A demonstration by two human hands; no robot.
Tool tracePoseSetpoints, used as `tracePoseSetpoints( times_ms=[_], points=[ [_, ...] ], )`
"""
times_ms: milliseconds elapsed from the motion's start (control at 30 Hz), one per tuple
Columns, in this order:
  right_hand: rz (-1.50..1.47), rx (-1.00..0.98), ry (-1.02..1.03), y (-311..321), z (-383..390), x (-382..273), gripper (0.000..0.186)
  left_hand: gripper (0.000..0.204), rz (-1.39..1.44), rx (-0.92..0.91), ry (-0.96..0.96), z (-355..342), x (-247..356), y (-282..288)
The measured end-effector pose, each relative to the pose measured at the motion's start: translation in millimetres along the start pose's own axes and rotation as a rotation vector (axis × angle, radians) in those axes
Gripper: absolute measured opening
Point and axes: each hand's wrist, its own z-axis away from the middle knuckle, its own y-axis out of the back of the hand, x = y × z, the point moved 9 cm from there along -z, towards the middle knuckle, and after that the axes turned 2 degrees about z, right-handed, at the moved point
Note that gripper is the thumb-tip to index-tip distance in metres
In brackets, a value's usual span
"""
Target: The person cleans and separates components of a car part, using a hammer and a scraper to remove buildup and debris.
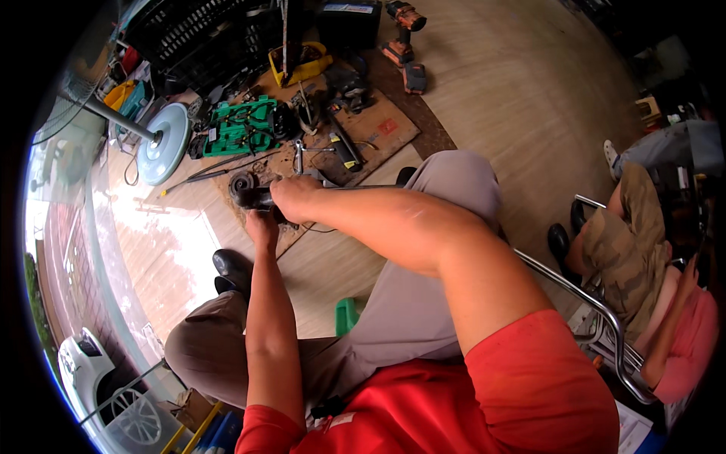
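Below the middle of my outstretched view, my right hand [295, 195] and my left hand [262, 222] are closed on a dark metal part [243, 183] with a round end, the left hand lower and nearer me. Their fingertips are partly hidden. The part lies over a worn brown board [397, 129] between my legs. Just beyond it are a chrome T-shaped tool [299, 155], a black-and-yellow tube [342, 151] and a green tool case [234, 125] with assorted tools around it.
An orange-and-black drill [401, 45] lies beyond the board, near black crates [189, 30]. A pale-blue round stand base [166, 144] is at left. Another person [628, 242] sits at right beside chrome tubing [556, 276]. A green plastic object [346, 316] is under my leg.
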Motion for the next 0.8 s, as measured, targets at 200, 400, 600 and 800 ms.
tracePoseSetpoints(
  times_ms=[200, 400, 600, 800],
  points=[
    [-0.049, 0.092, 0.003, 10, -2, 6, 0.023, 0.021, 0.046, 0.014, 0.045, -11, -13, 17],
    [-0.078, 0.107, -0.076, 17, -4, 15, 0.025, 0.021, 0.113, -0.008, 0.050, -8, -1, 14],
    [-0.107, 0.099, -0.094, 16, -6, 13, 0.025, 0.020, 0.095, -0.044, 0.042, -6, 6, 13],
    [-0.187, 0.160, -0.040, 15, -8, -6, 0.024, 0.027, -0.132, -0.011, 0.068, -7, 4, 10]
  ],
)
